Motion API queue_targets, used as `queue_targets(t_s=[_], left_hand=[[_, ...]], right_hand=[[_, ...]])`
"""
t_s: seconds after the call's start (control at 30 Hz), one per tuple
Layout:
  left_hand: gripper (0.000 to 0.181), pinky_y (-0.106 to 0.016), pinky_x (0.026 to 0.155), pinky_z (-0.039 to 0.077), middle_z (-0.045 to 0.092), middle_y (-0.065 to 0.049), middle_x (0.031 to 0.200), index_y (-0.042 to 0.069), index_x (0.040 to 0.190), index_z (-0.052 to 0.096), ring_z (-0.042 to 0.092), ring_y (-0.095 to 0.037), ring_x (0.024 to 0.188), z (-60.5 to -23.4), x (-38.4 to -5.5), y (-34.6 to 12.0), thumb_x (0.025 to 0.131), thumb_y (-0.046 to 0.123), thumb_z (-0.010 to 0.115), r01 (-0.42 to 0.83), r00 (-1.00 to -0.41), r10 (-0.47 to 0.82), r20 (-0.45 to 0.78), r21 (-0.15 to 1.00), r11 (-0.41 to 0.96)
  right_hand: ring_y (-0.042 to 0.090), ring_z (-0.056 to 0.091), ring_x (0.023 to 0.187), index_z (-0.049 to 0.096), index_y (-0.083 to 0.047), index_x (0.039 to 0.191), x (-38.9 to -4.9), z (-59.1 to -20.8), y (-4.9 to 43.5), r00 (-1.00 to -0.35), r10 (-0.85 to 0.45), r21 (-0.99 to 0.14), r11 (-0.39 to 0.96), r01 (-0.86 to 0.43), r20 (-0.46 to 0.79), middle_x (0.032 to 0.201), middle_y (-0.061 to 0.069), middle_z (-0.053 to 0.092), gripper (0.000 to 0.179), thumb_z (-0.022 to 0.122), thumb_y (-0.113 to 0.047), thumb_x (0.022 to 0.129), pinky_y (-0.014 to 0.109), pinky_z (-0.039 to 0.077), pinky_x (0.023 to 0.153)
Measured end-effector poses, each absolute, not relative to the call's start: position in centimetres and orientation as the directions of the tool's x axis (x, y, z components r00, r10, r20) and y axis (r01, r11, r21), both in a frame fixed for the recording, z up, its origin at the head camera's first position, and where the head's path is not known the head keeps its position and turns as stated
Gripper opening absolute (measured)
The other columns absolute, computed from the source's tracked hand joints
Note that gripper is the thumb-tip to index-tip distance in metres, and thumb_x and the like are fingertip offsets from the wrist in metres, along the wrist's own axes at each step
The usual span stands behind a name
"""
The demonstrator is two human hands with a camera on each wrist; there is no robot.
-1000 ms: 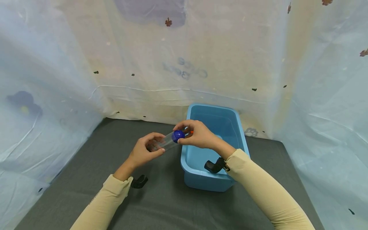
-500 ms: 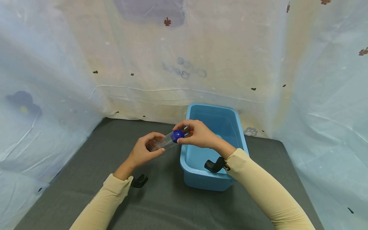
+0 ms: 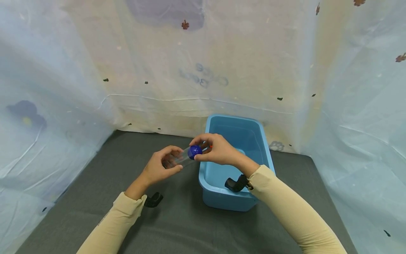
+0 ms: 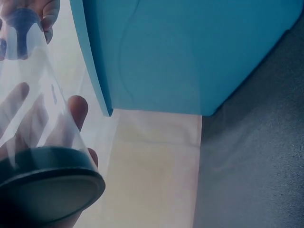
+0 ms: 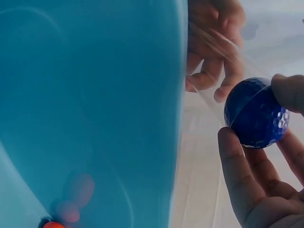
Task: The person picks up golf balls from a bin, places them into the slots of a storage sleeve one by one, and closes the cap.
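My left hand (image 3: 158, 165) grips a clear plastic tube (image 3: 181, 158), which slants up to the right above the table. In the left wrist view the tube's dark base (image 4: 52, 190) faces the camera, with fingers showing through the clear wall. At the tube's far mouth sits a dimpled blue golf ball (image 5: 256, 114), partly inside it. My right hand (image 3: 219, 150) pinches this ball between thumb and fingers. Both hands are raised, the right one over the left rim of a blue bin (image 3: 226, 201).
An orange ball (image 5: 53, 225) shows low in the right wrist view, inside the bin, with reddish reflections on the wall beside it. Grey cloth (image 3: 177, 229) covers the table. Patterned plastic sheeting (image 3: 203, 53) hangs at the back and both sides.
My right hand and the blue golf ball have shifted slightly left and down, toward the tube. The left hand and the bin stay almost where they were.
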State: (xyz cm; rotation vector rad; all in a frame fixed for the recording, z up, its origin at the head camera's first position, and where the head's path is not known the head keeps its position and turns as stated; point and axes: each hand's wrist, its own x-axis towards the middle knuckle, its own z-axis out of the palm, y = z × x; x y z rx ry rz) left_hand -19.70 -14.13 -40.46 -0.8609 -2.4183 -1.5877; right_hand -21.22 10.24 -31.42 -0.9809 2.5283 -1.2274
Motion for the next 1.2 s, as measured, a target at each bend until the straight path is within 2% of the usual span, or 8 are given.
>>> queue_targets(t_s=[0.23,0.67,0.93,1.1,1.2], left_hand=[[0.039,-0.028,0.060,0.055,0.067,-0.009,0.101,0.014,0.119,0.061,0.065,-0.014,0.073,-40.6,-19.6,-13.9,0.082,0.011,0.075,0.506,-0.846,0.355,0.397,0.807,0.304],[0.035,-0.032,0.060,0.055,0.065,-0.023,0.095,-0.005,0.112,0.062,0.064,-0.016,0.069,-37.6,-17.7,-13.3,0.078,-0.005,0.071,0.522,-0.834,0.337,0.436,0.822,0.228],[0.035,-0.032,0.059,0.055,0.066,-0.022,0.098,-0.003,0.113,0.062,0.064,-0.016,0.070,-37.8,-17.8,-13.5,0.080,-0.003,0.071,0.503,-0.848,0.325,0.420,0.830,0.240],[0.035,-0.033,0.061,0.056,0.065,-0.023,0.099,-0.003,0.114,0.062,0.065,-0.015,0.072,-37.9,-17.8,-13.6,0.080,-0.003,0.071,0.497,-0.853,0.321,0.412,0.829,0.257],[0.035,-0.035,0.061,0.056,0.065,-0.024,0.099,-0.004,0.114,0.062,0.066,-0.014,0.072,-38.0,-17.8,-13.6,0.080,-0.003,0.071,0.501,-0.851,0.323,0.415,0.826,0.260]], right_hand=[[0.020,0.068,0.095,0.065,-0.011,0.115,-21.1,-31.5,10.2,-0.774,-0.620,-0.756,0.443,-0.483,0.131,0.115,0.008,0.064,0.033,0.075,-0.012,0.083,0.026,0.058,0.077],[0.019,0.067,0.098,0.065,-0.012,0.116,-21.5,-31.6,10.4,-0.766,-0.624,-0.742,0.440,-0.506,0.152,0.116,0.006,0.065,0.033,0.074,-0.013,0.083,0.027,0.057,0.080],[0.028,0.064,0.104,0.066,-0.014,0.116,-22.3,-31.5,11.4,-0.812,-0.566,-0.712,0.513,-0.480,0.140,0.120,0.003,0.065,0.033,0.074,-0.015,0.084,0.039,0.055,0.085],[0.023,0.065,0.101,0.067,-0.016,0.114,-23.3,-31.9,12.2,-0.836,-0.531,-0.713,0.533,-0.456,0.137,0.116,0.002,0.066,0.030,0.073,-0.017,0.085,0.032,0.056,0.078],[0.022,0.066,0.094,0.067,-0.017,0.113,-24.0,-32.1,12.7,-0.847,-0.516,-0.731,0.528,-0.432,0.127,0.113,0.006,0.067,0.029,0.072,-0.017,0.085,0.031,0.057,0.072]])
